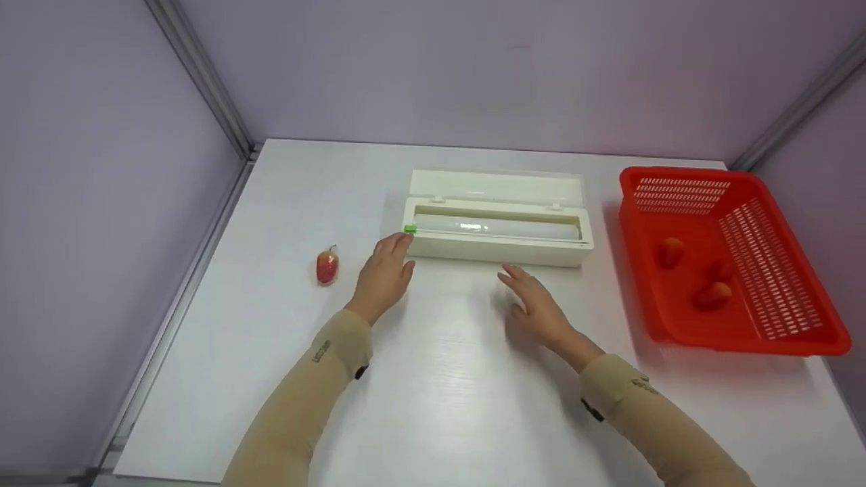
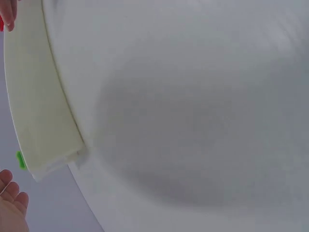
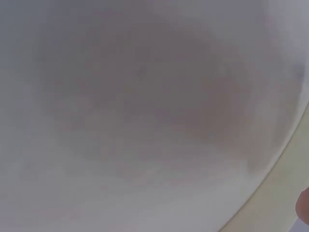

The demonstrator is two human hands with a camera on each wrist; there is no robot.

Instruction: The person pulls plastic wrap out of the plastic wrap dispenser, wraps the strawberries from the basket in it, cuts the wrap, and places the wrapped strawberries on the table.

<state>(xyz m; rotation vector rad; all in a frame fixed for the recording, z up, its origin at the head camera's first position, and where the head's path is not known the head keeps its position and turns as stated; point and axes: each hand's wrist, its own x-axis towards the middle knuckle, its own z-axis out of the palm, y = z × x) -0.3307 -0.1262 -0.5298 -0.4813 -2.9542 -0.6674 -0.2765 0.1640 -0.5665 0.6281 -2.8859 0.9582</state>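
A white cling film dispenser (image 1: pixel 500 251) lies on the table with its lid (image 1: pixel 497 186) raised at the back and a roll of film (image 1: pixel 497 226) inside. At its left end sits a green slide cutter (image 1: pixel 410 229). My left hand (image 1: pixel 381 279) reaches to that corner; in the left wrist view its fingers (image 2: pixel 10 189) show apart from the green cutter, holding nothing. In front of the dispenser my right hand (image 1: pixel 538 306) hovers, fingers extended and empty. One fingertip (image 3: pixel 303 207) overlaps the dispenser in the right wrist view. Left of the left hand lies a small red fruit (image 1: pixel 327 266) in shiny clear wrap.
A red plastic basket (image 1: pixel 646 297) stands on the right side of the table (image 1: pixel 446 406), holding three red-yellow fruits, one (image 1: pixel 671 251) near its left wall. Pale partition walls (image 1: pixel 460 81) enclose the back and sides.
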